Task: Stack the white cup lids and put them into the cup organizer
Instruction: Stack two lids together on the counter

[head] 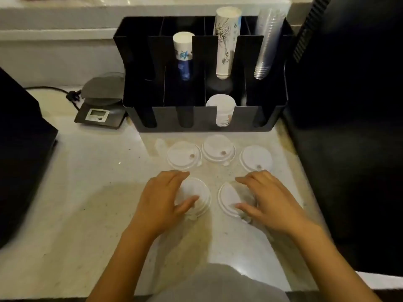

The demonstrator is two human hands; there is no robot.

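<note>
Several white cup lids lie on the pale counter. In the far row sit a left lid [182, 156], a middle lid [218, 150] and a right lid [256, 158]. My left hand [162, 200] curls over a near lid [196, 192], fingers and thumb at its rim. Over the other near lid [229, 198] my right hand [265, 198] does the same. Both lids rest on the counter. Behind stands the black cup organizer [205, 118], with a stack of white lids [222, 111] in a front slot.
The organizer's back slots hold a blue-printed paper cup stack [183, 55], a taller printed stack [225, 42] and clear plastic cups [267, 44]. A digital scale [101, 103] with a cable sits at the left. Dark appliances flank both sides: [19, 153], [349, 105].
</note>
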